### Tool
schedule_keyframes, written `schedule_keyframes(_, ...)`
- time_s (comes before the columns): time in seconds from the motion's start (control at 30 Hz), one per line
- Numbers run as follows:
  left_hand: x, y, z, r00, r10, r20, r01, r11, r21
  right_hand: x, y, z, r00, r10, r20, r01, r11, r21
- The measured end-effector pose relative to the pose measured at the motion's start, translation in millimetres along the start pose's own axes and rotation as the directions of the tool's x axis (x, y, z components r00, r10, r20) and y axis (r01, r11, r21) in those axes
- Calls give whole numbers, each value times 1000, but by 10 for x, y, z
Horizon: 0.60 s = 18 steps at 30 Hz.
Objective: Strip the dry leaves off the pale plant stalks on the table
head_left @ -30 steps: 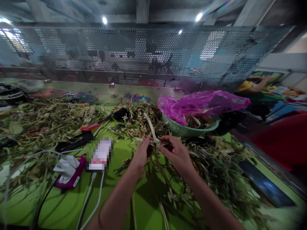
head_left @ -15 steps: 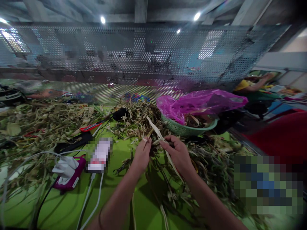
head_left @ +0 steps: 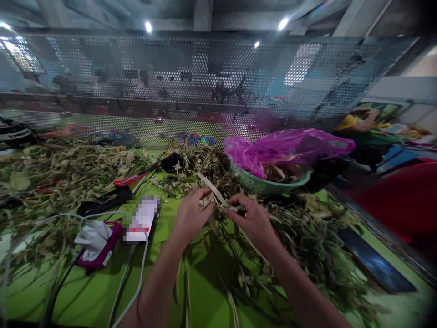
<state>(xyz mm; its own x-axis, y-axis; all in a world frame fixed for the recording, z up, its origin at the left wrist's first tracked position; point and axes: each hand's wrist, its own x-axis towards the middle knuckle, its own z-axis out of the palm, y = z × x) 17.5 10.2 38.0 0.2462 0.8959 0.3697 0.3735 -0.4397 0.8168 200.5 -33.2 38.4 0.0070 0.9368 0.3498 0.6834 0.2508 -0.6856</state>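
Note:
A pale, flat dried leaf strip point(head_left: 213, 187) slants between my hands above the green table point(head_left: 205, 278). My right hand point(head_left: 251, 218) pinches its lower end between thumb and fingers. My left hand point(head_left: 194, 212) is beside the strip, thumb and fingers apart, with the fingertips near its left edge. Long dried stalks hang below both hands. Behind them lies a heap of brown dried plant pieces point(head_left: 208, 159). A green basket point(head_left: 269, 186) stands beyond my right hand, with a purple plastic bag point(head_left: 290, 146) over it.
Left of my hands are a phone point(head_left: 141, 218) with cables, a purple power socket point(head_left: 99, 246) with white plugs and a red cutter point(head_left: 129, 178). Leaves point(head_left: 314, 241) and a dark tablet-like panel point(head_left: 378, 262) lie right. A perforated screen point(head_left: 205, 86) stands behind; a person sits far right.
My left hand has moved left and its fingers have opened from a pinch. The pale strip now leans further left, and my right hand still pinches it.

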Motion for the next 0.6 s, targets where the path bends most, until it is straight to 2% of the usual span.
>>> schedule_keyframes(0.07, -9, 3, -17, 995, 71, -69, -58, 982, 179, 5, 8, -5, 1000, -21, -8, 20, 1000, -22)
schedule_keyframes(0.13, -14, 4, -16, 983, 146, -114, -109, 953, 282, 10, 9, -14, 999, -31, -22, 30, 999, -34)
schedule_keyframes(0.2, -17, 15, 11, 976, 202, -85, -166, 936, 311, 9, 3, -19, 999, -41, -25, 40, 999, -32)
schedule_keyframes(0.3, -28, 48, 92, 979, 186, 86, -200, 956, 214, 0, -10, -18, 998, -59, -24, 59, 998, -15)
schedule_keyframes(0.4, -49, 74, 181, 961, 119, 252, -127, 992, 16, -11, -20, -9, 998, -69, -16, 69, 997, 22)
schedule_keyframes(0.5, -65, 66, 241, 957, 58, 284, -17, 989, -147, -14, -43, -9, 999, -52, 1, 52, 998, 38)
schedule_keyframes(0.6, -68, 41, 261, 961, -32, 276, 89, 977, -196, -5, -71, -29, 999, -14, 48, 9, 996, 91)
